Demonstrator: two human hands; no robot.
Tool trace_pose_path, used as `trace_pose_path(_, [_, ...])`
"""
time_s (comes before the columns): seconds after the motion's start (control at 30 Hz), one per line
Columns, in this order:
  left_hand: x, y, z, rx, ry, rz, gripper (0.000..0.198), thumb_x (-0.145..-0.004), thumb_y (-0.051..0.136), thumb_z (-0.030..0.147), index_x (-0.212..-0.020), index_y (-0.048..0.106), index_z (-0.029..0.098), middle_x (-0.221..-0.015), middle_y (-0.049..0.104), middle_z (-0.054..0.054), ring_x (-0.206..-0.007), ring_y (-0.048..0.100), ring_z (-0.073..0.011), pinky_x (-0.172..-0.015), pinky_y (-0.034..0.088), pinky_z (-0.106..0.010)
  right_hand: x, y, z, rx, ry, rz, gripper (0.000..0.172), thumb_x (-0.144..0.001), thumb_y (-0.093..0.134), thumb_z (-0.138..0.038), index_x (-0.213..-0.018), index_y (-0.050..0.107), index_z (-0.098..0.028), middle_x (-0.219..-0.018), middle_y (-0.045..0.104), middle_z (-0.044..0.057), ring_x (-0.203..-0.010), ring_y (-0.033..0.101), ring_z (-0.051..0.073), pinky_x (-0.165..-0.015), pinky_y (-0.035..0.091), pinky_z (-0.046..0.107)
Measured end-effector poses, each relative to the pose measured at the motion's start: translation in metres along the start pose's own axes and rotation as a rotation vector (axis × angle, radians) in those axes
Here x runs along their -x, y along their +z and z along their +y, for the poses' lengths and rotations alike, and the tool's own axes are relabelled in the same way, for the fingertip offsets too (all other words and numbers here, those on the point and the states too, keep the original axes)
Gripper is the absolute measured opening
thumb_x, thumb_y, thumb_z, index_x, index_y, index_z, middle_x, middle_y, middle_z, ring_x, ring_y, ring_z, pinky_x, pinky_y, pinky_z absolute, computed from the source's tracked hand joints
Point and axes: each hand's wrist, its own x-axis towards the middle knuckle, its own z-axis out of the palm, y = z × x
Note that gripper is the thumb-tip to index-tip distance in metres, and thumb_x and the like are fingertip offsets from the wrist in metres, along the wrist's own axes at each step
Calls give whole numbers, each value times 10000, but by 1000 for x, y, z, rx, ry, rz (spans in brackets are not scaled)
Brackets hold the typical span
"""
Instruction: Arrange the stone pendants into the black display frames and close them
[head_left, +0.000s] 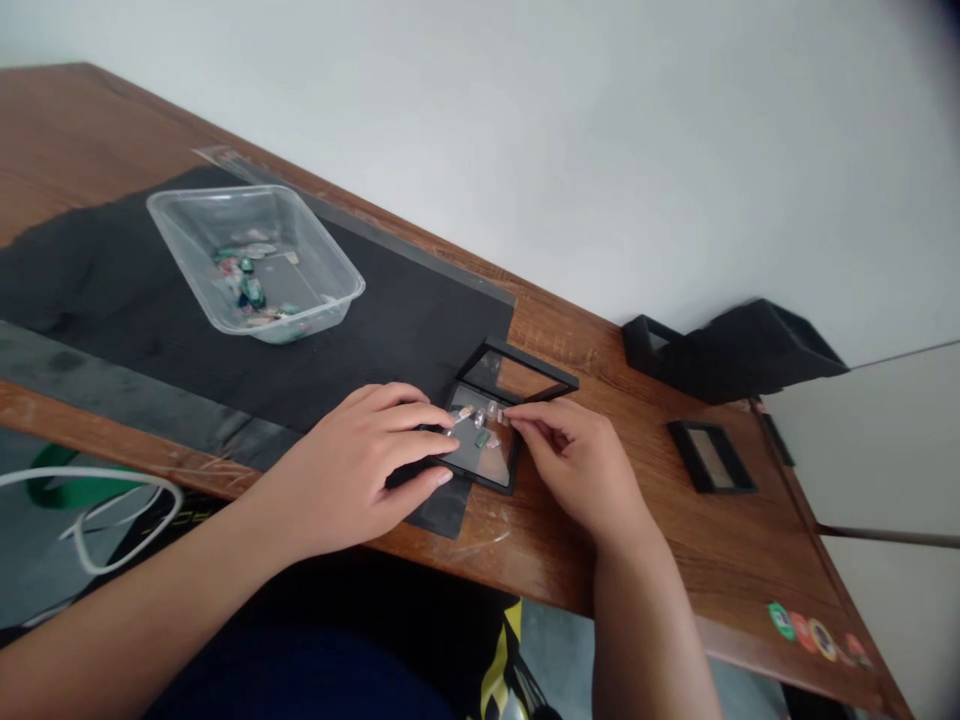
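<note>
The left hand (367,460) gripped the open black frame (491,462) near the front edge of the wooden surface (675,540). The right hand (574,455) pinched narrowly on a small stone (501,416) lying in it.

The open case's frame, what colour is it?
Black; the frame shows best in the head view.

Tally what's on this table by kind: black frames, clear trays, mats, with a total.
Black frames seen singly: 2, the open frame under the hands and the flat frame to its right
Clear plastic tray: 1
Black mat: 1
Blurred black pile at the back: 1, its pieces uncountable
Total: 5
</note>
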Motion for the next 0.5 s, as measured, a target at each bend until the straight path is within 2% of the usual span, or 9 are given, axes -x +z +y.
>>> trace_pose_path(0.2, [0, 0, 0, -14, -14, 8, 270, -973, 601, 352, -1164, 744, 226, -1287, 711, -40, -1216, 570, -294, -1020, 475, -507, 1, -2, -1, -87, -21, -55, 209, -954, 618, -178, -1026, 784, -282, -985, 786, 21, -887, 717, 187, -781, 547, 317])
trace_pose_path(0.37, [0, -1, 1, 4, -1, 4, 267, -992, 546, 252, -1144, 765, 248, -1295, 714, -23, -1222, 576, -285, -1032, 478, -507, 1, -5, -2, -95, -10, -71, 209, -953, 623, -182, -1026, 789, -287, -987, 787, 18, -880, 722, 181, -763, 557, 312])
trace_pose_path(0.5, [-1, -1, 0, -4, 12, -17, 290, -986, 556, 276, -1196, 746, 214, -1309, 711, -39, -1229, 568, -305, -1029, 483, -521, 2, -5, -4, -112, -1, -104, 214, -956, 617, -186, -1034, 785, -294, -1018, 791, 16, -920, 730, 186, -819, 571, 335])
